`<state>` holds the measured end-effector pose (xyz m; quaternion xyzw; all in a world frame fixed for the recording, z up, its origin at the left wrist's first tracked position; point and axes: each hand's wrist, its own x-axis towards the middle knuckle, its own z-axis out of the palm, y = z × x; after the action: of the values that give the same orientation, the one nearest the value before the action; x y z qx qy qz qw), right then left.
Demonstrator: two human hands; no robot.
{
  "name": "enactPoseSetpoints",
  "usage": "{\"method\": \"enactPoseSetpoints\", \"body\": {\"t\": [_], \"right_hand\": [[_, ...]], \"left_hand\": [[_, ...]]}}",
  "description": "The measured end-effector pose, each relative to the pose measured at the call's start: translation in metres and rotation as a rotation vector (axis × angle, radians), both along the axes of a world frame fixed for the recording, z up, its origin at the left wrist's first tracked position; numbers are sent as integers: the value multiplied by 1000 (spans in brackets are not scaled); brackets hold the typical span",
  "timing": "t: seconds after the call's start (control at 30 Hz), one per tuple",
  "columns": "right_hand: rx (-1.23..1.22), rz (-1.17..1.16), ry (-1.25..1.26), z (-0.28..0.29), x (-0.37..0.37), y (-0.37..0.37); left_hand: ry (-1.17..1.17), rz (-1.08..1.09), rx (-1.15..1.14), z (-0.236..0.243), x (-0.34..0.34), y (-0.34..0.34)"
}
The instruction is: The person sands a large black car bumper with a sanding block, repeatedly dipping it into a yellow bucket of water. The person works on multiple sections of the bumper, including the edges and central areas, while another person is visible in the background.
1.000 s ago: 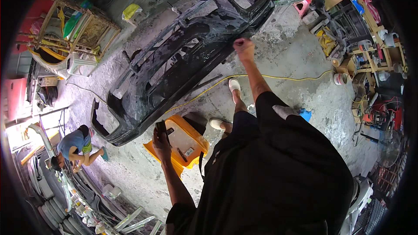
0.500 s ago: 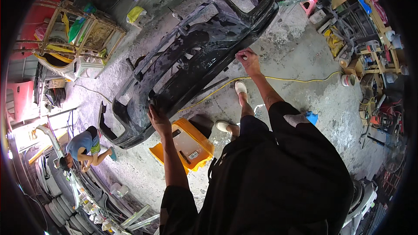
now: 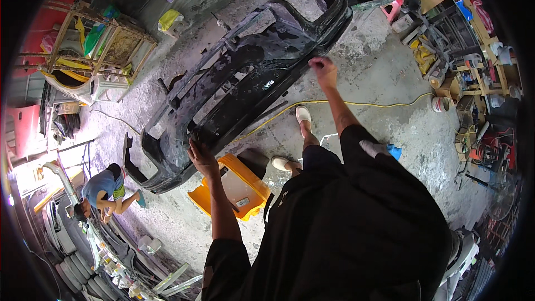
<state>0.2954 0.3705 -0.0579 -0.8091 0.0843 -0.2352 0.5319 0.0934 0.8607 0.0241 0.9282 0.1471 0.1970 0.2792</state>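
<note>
A long black car bumper (image 3: 239,86), patchy with grey, lies diagonally in front of me, running from the near left to the far right. On its near edge, left of the middle, my left hand (image 3: 203,159) is closed, the fingers over the bumper and the thumb mostly hidden. My right hand (image 3: 325,74) is beside the same edge farther right, with its fingers curled together. Whether something small is pinched in them, or whether they touch the bumper, I cannot make out.
An orange-yellow bin (image 3: 237,189) stands below my left forearm. A yellow cable (image 3: 362,103) crosses the concrete floor by my feet. At the left, a person (image 3: 105,192) crouches beside stacked parts. A wooden-framed rack (image 3: 111,44) and a white bucket (image 3: 440,104) stand farther out.
My right hand has moved slightly right along the bumper's edge and its fingers look more curled. My left hand stays on the bumper. The whole view has shifted a little.
</note>
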Motion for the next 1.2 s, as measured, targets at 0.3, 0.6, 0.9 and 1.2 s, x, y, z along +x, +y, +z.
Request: {"method": "enactPoseSetpoints", "body": {"t": [0.3,0.6,0.9,1.2], "right_hand": [[443,-36,191,-14,43,-63],[23,-69,232,-22,34,-59],[44,-52,133,11,21,-25],[8,-27,171,9,-20,5]], "left_hand": [[30,38,39,-3,-3,-1],[31,4,61,-2,3,-8],[40,-26,126,-3,2,-5],[62,41,12,1,0,-10]]}}
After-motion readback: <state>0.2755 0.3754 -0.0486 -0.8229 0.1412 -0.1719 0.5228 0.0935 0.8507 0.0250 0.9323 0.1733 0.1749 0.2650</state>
